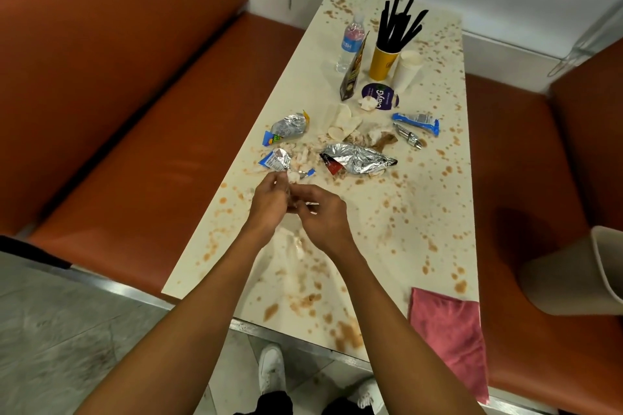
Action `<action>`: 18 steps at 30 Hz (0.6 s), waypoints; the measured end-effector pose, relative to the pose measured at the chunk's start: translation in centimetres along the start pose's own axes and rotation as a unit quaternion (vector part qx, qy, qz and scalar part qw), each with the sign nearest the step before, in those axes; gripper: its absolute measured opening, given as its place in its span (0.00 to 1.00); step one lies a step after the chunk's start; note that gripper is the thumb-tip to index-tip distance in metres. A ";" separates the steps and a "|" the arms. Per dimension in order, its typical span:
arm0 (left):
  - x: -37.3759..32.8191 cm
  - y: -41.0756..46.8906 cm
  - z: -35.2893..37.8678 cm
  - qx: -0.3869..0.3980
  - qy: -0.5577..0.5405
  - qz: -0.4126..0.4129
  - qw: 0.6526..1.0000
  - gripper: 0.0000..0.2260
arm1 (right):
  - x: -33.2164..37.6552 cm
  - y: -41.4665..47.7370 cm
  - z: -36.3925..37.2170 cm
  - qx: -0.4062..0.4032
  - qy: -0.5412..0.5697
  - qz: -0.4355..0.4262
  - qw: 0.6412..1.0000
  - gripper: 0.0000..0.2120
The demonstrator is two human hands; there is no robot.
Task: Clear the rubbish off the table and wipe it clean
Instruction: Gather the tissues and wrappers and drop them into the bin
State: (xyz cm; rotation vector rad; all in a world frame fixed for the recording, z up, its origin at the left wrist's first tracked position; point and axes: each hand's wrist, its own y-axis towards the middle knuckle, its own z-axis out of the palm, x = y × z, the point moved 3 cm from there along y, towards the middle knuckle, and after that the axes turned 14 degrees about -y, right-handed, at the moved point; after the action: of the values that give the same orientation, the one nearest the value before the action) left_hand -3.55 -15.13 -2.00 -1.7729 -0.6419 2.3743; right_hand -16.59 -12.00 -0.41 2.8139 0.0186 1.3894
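So: both arms were out over the near-middle of the surface (pixel 387 246), hands close together. The left grip (pixel 269 202) had its fingers curled up around a small pale scrap (pixel 292 176) at its tips. The right grip (pixel 323 216) was also curled, pinching a white bit at its fingertips; it was too blurred to say what it was. Most of the rubbish lay just beyond the hands: a small blue-white wrapper (pixel 276 160), a foil wrapper with blue and yellow ends (pixel 286 128), a big crumpled silver bag (pixel 357 158), torn paper pieces (pixel 340 125), a blue wrapper (pixel 416 120) and a twisted foil strip (pixel 408 136) beside it. Farther back stood a water bottle (pixel 350 42), a dark pouch (pixel 352 77), a yellow cup (pixel 382 62) full of black sticks, a white paper cup (pixel 408 69) touching it, and a purple round disc (pixel 379 96) lying flat. Brown splatter covered the surface end to end, heaviest at the near edge. A pink cloth (pixel 448 337) sat on the near right corner, partly hanging over the edge. A beige bin (pixel 573 280) rested on the right-hand orange bench (pixel 539 364).
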 end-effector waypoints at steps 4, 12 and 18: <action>0.2 0.4 -1.4 -0.040 0.039 0.020 0.998 0.08 | -0.5 -0.3 0.2 -0.001 0.008 0.009 1.000 0.13; 0.7 0.8 -3.2 -0.062 0.085 0.019 0.994 0.15 | -3.2 0.8 0.0 -0.035 -0.081 0.068 0.994 0.14; 0.9 0.9 -3.7 -0.057 0.085 -0.027 0.994 0.11 | -3.4 2.6 2.3 0.049 -0.207 0.020 0.977 0.28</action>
State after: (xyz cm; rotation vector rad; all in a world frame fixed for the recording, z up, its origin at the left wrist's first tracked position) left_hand -0.22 -14.64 -3.95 -1.9508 -0.8043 2.1623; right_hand -16.78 -14.68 -4.52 3.1407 0.0287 0.8008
